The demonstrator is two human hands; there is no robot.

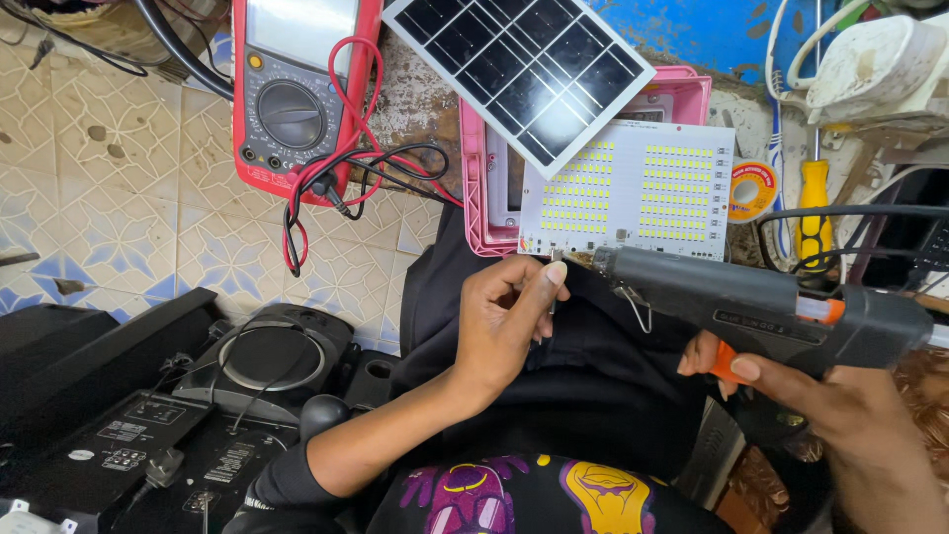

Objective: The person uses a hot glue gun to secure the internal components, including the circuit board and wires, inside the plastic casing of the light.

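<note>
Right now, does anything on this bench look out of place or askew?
Yes. The solar panel lies tilted, propped across the pink tray and overlapping the white LED board. The red multimeter's leads sprawl in a tangle over the tiles.

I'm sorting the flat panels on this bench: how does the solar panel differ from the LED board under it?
The solar panel is dark, gridded with thin white lines; the LED board is white, studded with rows of small yellow chips. The solar panel lies turned at an angle and overlaps the LED board's upper left corner, while the LED board lies nearly square to the view. The left hand pinches something at the LED board's lower edge; nothing touches the solar panel. Both are flat rectangles.
</note>
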